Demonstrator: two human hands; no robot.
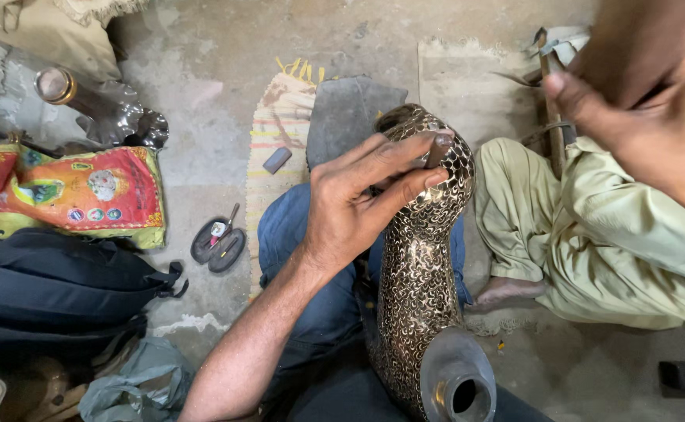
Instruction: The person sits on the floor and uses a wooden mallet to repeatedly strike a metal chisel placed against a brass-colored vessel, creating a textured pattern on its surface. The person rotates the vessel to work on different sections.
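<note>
- Head view: one engraved metal vase (424, 266) lies across the person's lap, its open mouth (460, 387) toward the camera and its round body away.
- Two hands show. The left hand (366, 199) rests on the vase's upper body, fingers pinched together on a small punch-like tool (436, 150) held against the metal.
- The right hand (647, 101) is raised near the lens, well apart from the vase, blurred and cut off by the frame; what it grips cannot be told.
- One second vase (96, 105) lies at the upper left, partly hidden.
- One printed sack (69, 191), one dark backpack (53, 289), one pair of sandals (217, 244).
- One other person's leg in pale trousers (585, 227) at right, one bare foot (507, 291) showing.
</note>
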